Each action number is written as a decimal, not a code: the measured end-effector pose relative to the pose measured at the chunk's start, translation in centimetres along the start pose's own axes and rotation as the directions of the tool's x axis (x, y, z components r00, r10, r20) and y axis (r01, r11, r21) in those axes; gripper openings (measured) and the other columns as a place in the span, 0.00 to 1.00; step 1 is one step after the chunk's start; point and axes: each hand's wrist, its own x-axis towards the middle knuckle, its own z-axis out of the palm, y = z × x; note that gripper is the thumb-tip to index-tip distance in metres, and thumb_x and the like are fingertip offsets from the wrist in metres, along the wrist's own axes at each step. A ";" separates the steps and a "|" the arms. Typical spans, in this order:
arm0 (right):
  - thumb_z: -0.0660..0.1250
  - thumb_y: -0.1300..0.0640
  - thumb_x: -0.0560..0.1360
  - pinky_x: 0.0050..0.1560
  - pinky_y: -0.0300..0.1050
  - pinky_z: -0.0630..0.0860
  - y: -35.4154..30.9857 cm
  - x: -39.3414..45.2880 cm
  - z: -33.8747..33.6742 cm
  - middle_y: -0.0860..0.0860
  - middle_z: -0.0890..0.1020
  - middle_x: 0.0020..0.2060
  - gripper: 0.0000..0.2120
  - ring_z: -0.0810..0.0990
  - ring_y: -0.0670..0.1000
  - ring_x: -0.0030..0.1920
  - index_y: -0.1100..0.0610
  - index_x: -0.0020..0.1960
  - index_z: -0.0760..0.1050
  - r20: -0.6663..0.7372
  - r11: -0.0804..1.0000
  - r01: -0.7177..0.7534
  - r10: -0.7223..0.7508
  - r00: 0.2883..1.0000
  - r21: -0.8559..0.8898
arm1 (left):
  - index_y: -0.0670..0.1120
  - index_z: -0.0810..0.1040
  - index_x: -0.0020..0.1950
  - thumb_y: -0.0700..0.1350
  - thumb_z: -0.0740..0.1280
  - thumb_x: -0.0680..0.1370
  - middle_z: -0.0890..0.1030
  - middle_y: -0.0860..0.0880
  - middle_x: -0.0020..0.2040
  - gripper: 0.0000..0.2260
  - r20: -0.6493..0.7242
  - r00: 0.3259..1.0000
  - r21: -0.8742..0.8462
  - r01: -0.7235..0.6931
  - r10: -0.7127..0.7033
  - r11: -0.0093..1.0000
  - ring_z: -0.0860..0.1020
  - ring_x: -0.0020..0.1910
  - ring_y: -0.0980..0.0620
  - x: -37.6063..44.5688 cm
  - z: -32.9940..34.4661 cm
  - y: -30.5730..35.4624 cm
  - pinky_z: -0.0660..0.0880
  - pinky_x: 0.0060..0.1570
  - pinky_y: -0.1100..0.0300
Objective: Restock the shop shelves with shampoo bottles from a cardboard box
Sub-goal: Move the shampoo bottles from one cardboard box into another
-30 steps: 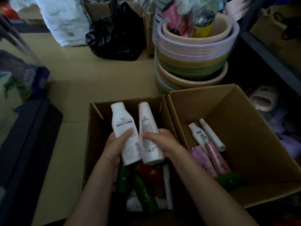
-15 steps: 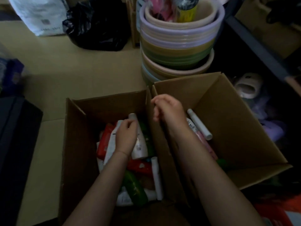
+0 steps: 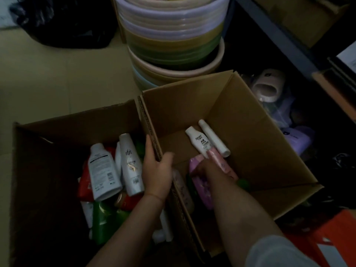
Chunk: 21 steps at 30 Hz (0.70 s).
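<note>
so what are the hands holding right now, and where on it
The left hand grips the top edge of the right cardboard box, on its near-left wall. The right hand reaches among pink bottles inside; its grip cannot be told.

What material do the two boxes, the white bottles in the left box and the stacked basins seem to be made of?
Right box and left box: brown corrugated cardboard, matte; fluting shows on the cut edge. White bottles: probably plastic, smooth with a slight sheen and printed labels. Stacked basins: likely moulded plastic, pastel, with soft highlights on the rolled rims.
</note>
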 end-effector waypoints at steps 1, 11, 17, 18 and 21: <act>0.76 0.44 0.69 0.64 0.51 0.75 0.3 1.6 0.6 0.58 0.71 0.71 0.45 0.73 0.58 0.69 0.61 0.77 0.60 -0.044 0.998 -0.018 0.015 0.999 -0.066 | 0.62 0.59 0.78 0.52 0.65 0.70 0.77 0.54 0.67 0.36 -0.015 1.000 -0.006 0.000 0.000 1.000 0.77 0.61 0.55 0.1 0.1 -0.1 0.73 0.66 0.49; 0.83 0.36 0.53 0.63 0.53 0.73 1.8 6.3 -0.7 0.59 0.66 0.75 0.68 0.71 0.60 0.69 0.63 0.79 0.52 -0.008 0.995 -0.010 0.009 1.000 -0.099 | 0.63 0.59 0.78 0.52 0.63 0.69 0.80 0.53 0.63 0.37 -0.054 0.999 -0.018 -0.010 0.009 1.000 0.80 0.48 0.59 0.7 1.1 -0.8 0.77 0.58 0.49; 0.84 0.38 0.52 0.57 0.56 0.75 4.0 6.4 -1.4 0.58 0.68 0.73 0.67 0.73 0.61 0.67 0.60 0.79 0.52 0.101 0.999 -0.014 0.009 0.995 0.039 | 0.64 0.58 0.78 0.56 0.63 0.66 0.78 0.53 0.66 0.39 -0.078 0.997 -0.004 -0.017 0.016 1.000 0.79 0.58 0.52 0.6 1.5 -1.0 0.75 0.63 0.46; 0.84 0.37 0.50 0.60 0.56 0.74 4.1 6.2 -1.2 0.57 0.66 0.75 0.70 0.72 0.60 0.68 0.60 0.79 0.50 0.069 0.999 0.001 -0.004 0.998 0.040 | 0.64 0.58 0.78 0.57 0.63 0.66 0.77 0.54 0.67 0.40 -0.082 0.997 0.005 -0.014 0.014 1.000 0.78 0.59 0.53 0.6 1.7 -1.0 0.74 0.63 0.47; 0.84 0.38 0.50 0.66 0.55 0.72 3.8 5.9 0.0 0.58 0.64 0.76 0.73 0.70 0.59 0.71 0.59 0.80 0.44 -0.035 0.998 0.056 -0.056 0.998 0.004 | 0.65 0.57 0.77 0.59 0.62 0.64 0.77 0.54 0.68 0.40 -0.086 0.996 0.018 -0.009 0.010 1.000 0.78 0.61 0.50 0.7 1.9 -1.1 0.74 0.63 0.46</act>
